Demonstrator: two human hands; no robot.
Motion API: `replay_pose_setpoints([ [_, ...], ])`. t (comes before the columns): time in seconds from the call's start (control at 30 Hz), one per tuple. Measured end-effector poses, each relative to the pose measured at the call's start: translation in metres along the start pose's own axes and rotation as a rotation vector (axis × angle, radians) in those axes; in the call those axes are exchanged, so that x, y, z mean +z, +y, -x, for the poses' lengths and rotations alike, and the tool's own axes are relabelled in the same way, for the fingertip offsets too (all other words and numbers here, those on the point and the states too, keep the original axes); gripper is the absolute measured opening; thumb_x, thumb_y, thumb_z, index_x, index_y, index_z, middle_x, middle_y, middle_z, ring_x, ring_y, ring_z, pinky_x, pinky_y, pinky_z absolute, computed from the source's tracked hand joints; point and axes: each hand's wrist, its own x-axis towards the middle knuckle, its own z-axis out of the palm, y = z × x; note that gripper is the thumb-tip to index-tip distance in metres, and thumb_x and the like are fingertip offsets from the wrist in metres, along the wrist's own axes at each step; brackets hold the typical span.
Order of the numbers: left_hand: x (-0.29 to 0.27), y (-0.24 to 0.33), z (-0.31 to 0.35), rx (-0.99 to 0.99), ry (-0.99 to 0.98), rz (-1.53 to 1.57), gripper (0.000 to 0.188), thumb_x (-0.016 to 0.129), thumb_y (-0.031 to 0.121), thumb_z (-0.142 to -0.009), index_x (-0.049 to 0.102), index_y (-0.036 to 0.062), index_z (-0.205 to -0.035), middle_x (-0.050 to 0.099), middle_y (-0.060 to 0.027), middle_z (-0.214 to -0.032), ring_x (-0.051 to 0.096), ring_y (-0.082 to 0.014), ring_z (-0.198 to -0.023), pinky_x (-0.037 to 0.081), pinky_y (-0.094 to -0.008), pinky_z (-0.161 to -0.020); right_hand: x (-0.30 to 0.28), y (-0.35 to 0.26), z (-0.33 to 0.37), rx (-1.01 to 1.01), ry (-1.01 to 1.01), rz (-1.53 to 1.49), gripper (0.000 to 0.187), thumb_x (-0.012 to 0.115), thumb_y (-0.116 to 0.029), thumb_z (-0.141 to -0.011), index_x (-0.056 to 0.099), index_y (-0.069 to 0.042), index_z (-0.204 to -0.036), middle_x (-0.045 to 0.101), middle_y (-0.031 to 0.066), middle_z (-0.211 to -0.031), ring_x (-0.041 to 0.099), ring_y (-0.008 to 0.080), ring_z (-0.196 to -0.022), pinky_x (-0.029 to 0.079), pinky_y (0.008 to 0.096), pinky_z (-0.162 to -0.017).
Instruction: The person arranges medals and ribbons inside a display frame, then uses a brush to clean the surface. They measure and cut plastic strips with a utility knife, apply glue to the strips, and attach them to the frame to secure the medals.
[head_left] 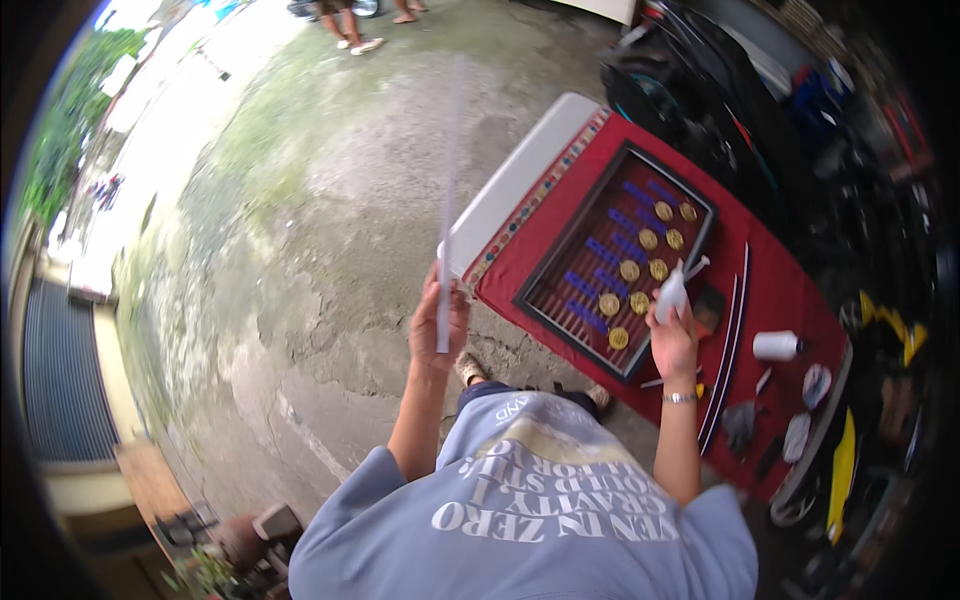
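- Nearest the camera, the left hand (pixel 437 330) is raised in front of the chest, its fingers closed round the lower edge of a thin clear sheet (pixel 449 210) that stands upright and edge-on, reaching well above the hand; it hangs over the concrete floor (pixel 330 230), left of the table's corner.
- The right hand (pixel 673 335), with a bracelet (pixel 679 398) on the wrist, is wrapped round a small white spray bottle (pixel 673 292), nozzle up and turned toward the frame; it hovers over the frame's near right edge.
- Just beyond lies the dark frame (pixel 560 262), flat on the red cloth (pixel 780 290) of the table (pixel 510 180); inside, gold medals (pixel 629 270) sit in a row beside blue ribbons (pixel 600 252) on a brown backing.
- Judged from this, the pane is being cleaned while apart from the frame; it looks best to hold the sheet by its edges only, so no fingermarks land on the face; spray turned away from the medals would keep mist off the backing.
- The sheet is likely stiff yet brittle and heavy above the grip; a one-handed hold over hard concrete risks a slip, so a firm pinch and an upright carry seem wise.
- Farther right on the cloth lie a white roll (pixel 775 345), two dark strips (pixel 735 330) and a few small tools; dim clutter sits beyond the table.
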Motion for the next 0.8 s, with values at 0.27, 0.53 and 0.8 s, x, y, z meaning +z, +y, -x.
replay_pose_setpoints([
  [0.27,-0.057,0.141,-0.045,-0.010,-0.101,-0.099,0.052,0.052,0.012,-0.103,0.035,0.0083,-0.152,0.058,-0.0098,-0.103,0.050,-0.0166,-0.082,0.045,-0.0310,-0.076,0.019,0.076,-0.025,-0.186,0.389,0.352,0.031,0.070,-0.016,-0.094,0.057,-0.010,-0.122,0.067,0.0001,-0.115,0.060,0.0087,-0.103,0.043,0.0249,-0.079],
  [0.53,-0.060,0.153,-0.102,-0.168,-0.154,-0.195,0.053,0.051,0.012,-0.104,0.032,0.0086,-0.153,0.058,-0.0102,-0.107,0.053,-0.0179,-0.085,0.048,-0.0321,-0.077,-0.107,0.074,0.013,-0.504,0.968,0.779,0.037,0.075,-0.006,-0.087,0.054,0.003,-0.116,0.066,0.0125,-0.111,0.067,0.0195,-0.098,0.057,0.0312,-0.085],
  [0.8,-0.034,0.144,-0.160,-0.354,-0.100,-0.421,0.052,0.055,0.009,-0.101,0.039,0.0131,-0.150,0.060,-0.0102,-0.111,0.057,-0.0187,-0.090,0.052,-0.0325,-0.077,-0.183,0.113,0.000,-0.466,1.345,0.954,0.028,0.075,-0.003,-0.085,0.061,0.001,-0.109,0.069,0.0115,-0.105,0.068,0.0211,-0.094,0.055,0.0336,-0.082],
])
